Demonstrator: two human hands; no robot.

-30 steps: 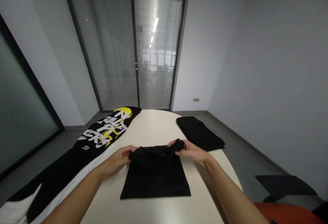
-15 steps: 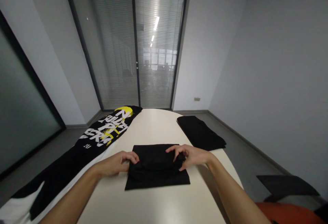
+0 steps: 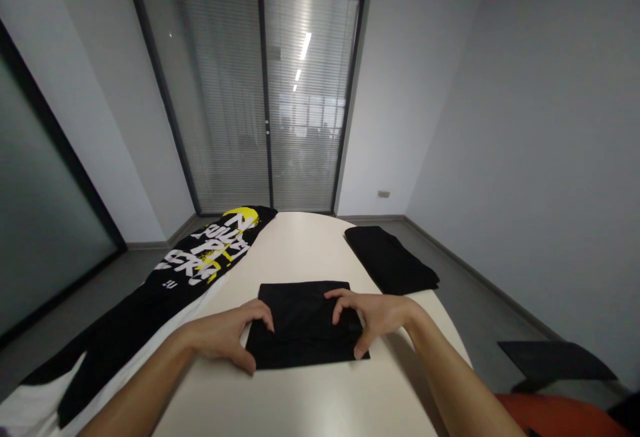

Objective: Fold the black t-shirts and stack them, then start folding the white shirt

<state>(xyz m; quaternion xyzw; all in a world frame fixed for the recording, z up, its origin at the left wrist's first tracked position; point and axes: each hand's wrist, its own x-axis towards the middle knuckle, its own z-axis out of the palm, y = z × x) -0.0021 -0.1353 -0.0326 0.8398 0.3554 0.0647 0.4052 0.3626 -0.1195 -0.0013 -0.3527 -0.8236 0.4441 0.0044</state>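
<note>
On the bench (image 3: pixel 295 250), short of its far edge, my left hand (image 3: pixel 223 334) and right hand (image 3: pixel 381 317) sit spread over black cloth (image 3: pixel 303 320); I'd smooth outward evenly.

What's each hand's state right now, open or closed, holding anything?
Left hand: open, fingers curved at the left edge of the folded black cloth.
Right hand: open, fingers curved over the cloth's right side.

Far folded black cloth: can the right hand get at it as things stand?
Probably yes: the far folded cloth lies just beyond the right hand, with nothing visible between them, though that hand is at the near cloth.
</note>
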